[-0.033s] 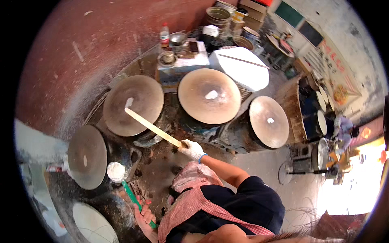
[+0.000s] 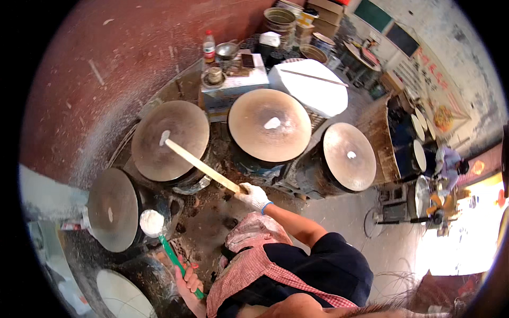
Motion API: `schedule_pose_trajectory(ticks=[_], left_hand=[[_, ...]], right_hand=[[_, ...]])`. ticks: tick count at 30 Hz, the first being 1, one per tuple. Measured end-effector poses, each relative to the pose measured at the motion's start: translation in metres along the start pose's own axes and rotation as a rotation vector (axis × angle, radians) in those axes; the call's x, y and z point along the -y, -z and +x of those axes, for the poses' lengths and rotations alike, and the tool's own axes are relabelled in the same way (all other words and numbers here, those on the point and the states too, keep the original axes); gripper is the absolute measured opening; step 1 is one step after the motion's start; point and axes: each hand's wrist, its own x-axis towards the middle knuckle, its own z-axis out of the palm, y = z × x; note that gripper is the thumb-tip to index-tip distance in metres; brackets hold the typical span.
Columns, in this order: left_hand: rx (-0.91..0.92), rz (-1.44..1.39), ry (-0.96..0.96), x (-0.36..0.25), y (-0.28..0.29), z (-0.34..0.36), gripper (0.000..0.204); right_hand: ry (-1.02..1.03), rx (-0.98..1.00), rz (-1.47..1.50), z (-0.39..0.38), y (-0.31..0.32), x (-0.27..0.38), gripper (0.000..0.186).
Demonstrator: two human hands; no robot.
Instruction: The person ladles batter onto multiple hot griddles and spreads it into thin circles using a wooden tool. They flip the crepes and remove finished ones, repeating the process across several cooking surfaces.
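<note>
My left hand (image 2: 189,281), bare, is wrapped round the green handle of a ladle (image 2: 151,222). The ladle's bowl is full of something white and hangs beside the left griddle (image 2: 111,212). In a white glove, my right hand (image 2: 253,197) grips the near end of a flat wooden stick (image 2: 204,168). The stick's far end touches or hovers just over the upper left griddle (image 2: 183,119), by a small white patch (image 2: 164,138) at its middle. Similar white patches mark the middle griddle (image 2: 254,140) and the right griddle (image 2: 339,172).
A pale round plate (image 2: 119,294) lies at the lower left. Behind the griddles, a box (image 2: 233,93) bears a bottle, bowls and a phone-like dark object. Next to it is a white-covered bulk (image 2: 313,93) with a thin rod on top. Another person (image 2: 450,167) is at the far right.
The stick's tip has shifted slightly right across the upper left griddle, from the patch's lower side to its right side. The whole view has moved a little. Both grips are unchanged.
</note>
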Motion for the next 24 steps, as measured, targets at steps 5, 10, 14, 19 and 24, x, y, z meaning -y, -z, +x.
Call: schedule_pose_trajectory(ticks=[5, 10, 14, 19, 24], left_hand=[[0.01, 0.117, 0.213, 0.013, -0.027, 0.03, 0.044], [-0.034, 0.154, 0.451, 0.03, -0.018, 0.056, 0.042], [-0.001, 0.219, 0.448, 0.076, -0.014, 0.045, 0.038], [0.062, 0.173, 0.215, 0.148, -0.011, 0.001, 0.033], [0.157, 0.02, -0.102, 0.208, 0.051, -0.023, 0.032]], right_hand=[[-0.162, -0.238, 0.16, -0.05, 0.024, -0.061, 0.052], [-0.264, -0.368, 0.219, -0.102, 0.044, -0.102, 0.051], [-0.237, -0.29, 0.18, -0.118, 0.07, -0.111, 0.049], [-0.084, -0.01, 0.279, -0.095, 0.082, -0.14, 0.04], [0.131, 0.429, 0.218, -0.037, 0.081, -0.152, 0.035]])
